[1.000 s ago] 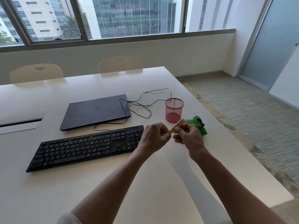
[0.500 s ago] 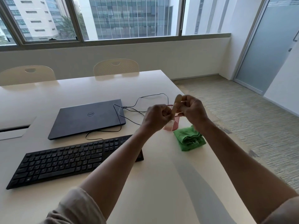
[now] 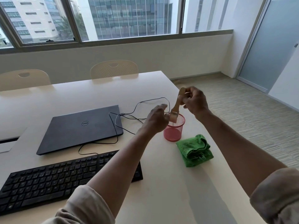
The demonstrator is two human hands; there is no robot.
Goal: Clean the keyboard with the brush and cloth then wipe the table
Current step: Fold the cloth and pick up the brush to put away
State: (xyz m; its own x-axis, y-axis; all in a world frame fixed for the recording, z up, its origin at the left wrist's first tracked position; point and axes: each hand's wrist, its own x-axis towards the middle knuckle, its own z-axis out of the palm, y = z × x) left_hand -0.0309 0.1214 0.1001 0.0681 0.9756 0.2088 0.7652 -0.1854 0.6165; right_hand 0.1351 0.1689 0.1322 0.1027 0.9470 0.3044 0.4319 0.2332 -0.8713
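Keyboard [image 3: 64, 177] unbranded, brush [image 3: 176, 106] in right hand [image 3: 195, 101], laptop [image 3: 80, 128] marked Dell

Bright, even daylight fills the room, entering through the wide windows [image 3: 113, 18] along the far wall. The pale table [image 3: 161, 183] reflects it softly, with a mild sheen near the far edge and faint reflections of the chair backs [image 3: 114, 69]. Soft, diffuse shadows of the arms fall toward the viewer across the tabletop. The wide-angle lens bends the window frame and the door [image 3: 271, 42] at the edges. The brush [image 3: 177, 104] and both hands are slightly motion-blurred; the rest is reasonably sharp.
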